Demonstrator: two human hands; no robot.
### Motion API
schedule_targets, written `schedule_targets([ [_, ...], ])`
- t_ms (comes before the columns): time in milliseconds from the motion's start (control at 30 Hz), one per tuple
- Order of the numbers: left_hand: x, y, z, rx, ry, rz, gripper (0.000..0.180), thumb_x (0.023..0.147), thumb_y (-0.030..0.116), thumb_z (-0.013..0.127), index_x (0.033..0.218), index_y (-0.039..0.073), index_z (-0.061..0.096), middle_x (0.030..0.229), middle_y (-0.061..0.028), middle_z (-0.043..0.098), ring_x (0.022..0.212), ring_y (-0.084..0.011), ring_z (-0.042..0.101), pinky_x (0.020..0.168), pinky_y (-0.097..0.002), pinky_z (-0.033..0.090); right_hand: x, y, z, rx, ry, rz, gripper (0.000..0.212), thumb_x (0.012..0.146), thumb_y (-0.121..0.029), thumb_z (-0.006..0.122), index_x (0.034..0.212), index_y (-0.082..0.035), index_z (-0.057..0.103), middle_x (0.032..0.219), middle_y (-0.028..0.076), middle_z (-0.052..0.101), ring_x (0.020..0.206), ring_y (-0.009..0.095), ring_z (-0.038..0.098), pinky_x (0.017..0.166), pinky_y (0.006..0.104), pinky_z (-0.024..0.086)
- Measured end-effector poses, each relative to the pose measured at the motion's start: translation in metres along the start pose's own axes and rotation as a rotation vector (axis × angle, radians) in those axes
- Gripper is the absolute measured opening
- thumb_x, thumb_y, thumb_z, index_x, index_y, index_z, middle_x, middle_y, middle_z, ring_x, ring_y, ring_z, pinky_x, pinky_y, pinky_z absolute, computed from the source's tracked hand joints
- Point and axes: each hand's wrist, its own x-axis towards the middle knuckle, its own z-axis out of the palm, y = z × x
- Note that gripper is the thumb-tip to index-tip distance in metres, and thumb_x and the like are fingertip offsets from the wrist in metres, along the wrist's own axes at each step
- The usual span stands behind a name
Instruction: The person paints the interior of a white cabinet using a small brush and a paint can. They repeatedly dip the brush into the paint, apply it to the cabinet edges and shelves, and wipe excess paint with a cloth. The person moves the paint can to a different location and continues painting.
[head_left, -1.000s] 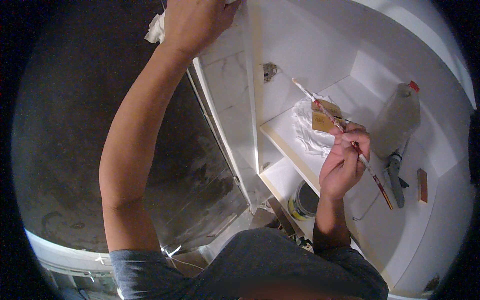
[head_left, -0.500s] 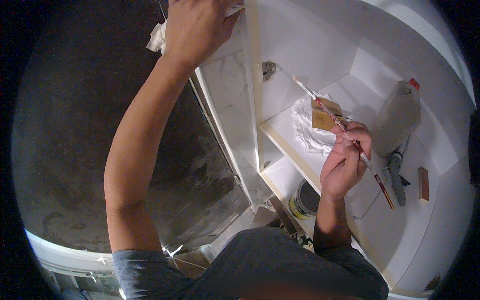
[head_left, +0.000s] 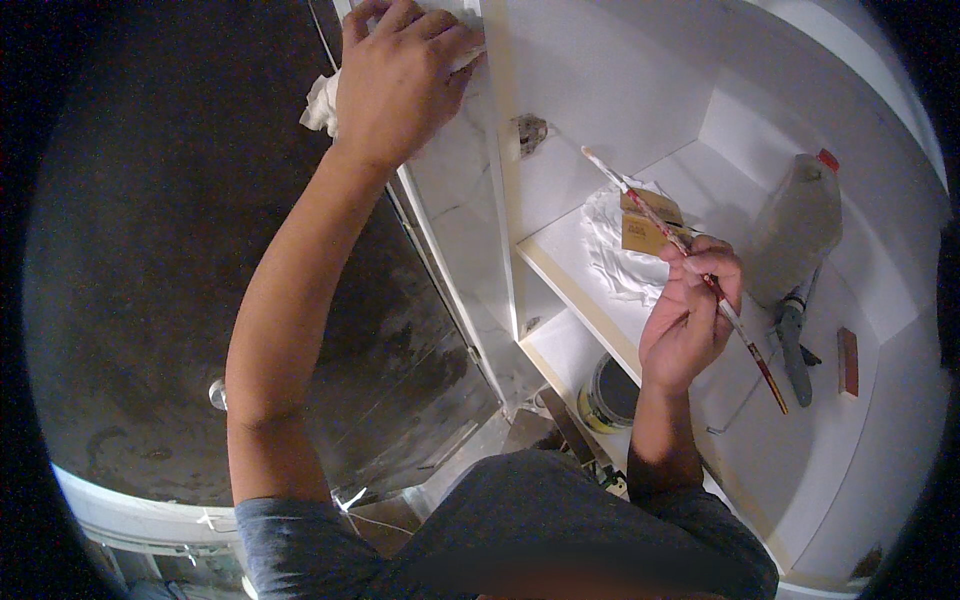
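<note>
At the upper left, my left hand (head_left: 397, 92) is closed over a crumpled white rag (head_left: 320, 104), its fingers pressed to the pale edge of a white cabinet panel (head_left: 492, 120). Part of the rag pokes out on the hand's left side. My right hand (head_left: 690, 320) pinches a slim paintbrush (head_left: 757, 361) smeared with white and red. The brush slants, its whitish tip up and to the left, over a white cloth (head_left: 612, 265) and a brown printed card (head_left: 652, 236) on the shelf.
A cloudy plastic jug (head_left: 800, 225) with a red cap stands on the shelf at right. Beside it lie a grey-handled tool (head_left: 791, 350) and a reddish-brown block (head_left: 848, 362). Lower down sits a tin (head_left: 608, 398). A dark floor (head_left: 150, 300) spreads out on the left.
My left hand has come slightly nearer along the panel edge, with the rag. A small pale round thing now shows beside my left forearm. The right hand and brush have barely moved.
</note>
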Motion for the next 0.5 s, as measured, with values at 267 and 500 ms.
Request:
schedule_targets([
  [267, -0.014, 0.016, 0.001, -0.160, 0.066, -0.016, 0.021, 0.078, 0.023, 0.075, 0.098, 0.019, 0.075, 0.097, 0.0051, 0.070, 0.103, -0.0188, 0.060, 0.106, -0.0496, 0.037, 0.000, 0.000, 0.000, 0.005, 0.044, 0.005, 0.014, 0.091, 0.003, 0.048, 0.101, -0.001, 0.057, 0.110, 0.013, 0.054, 0.101, 0.025, 0.058, 0.096, 0.0378, 0.048],
  [500, -0.038, 0.027, -0.003, -0.234, -0.035, 0.062, 0.021, 0.077, 0.019, 0.074, 0.099, 0.018, 0.074, 0.097, 0.0022, 0.067, 0.106, -0.0211, 0.058, 0.106, -0.0488, 0.037, 0.001, 0.010, -0.008, 0.055, 0.103, 0.064, 0.014, 0.092, 0.003, 0.047, 0.101, -0.001, 0.058, 0.108, 0.013, 0.057, 0.102, 0.024, 0.060, 0.097, 0.0368, 0.049],
])
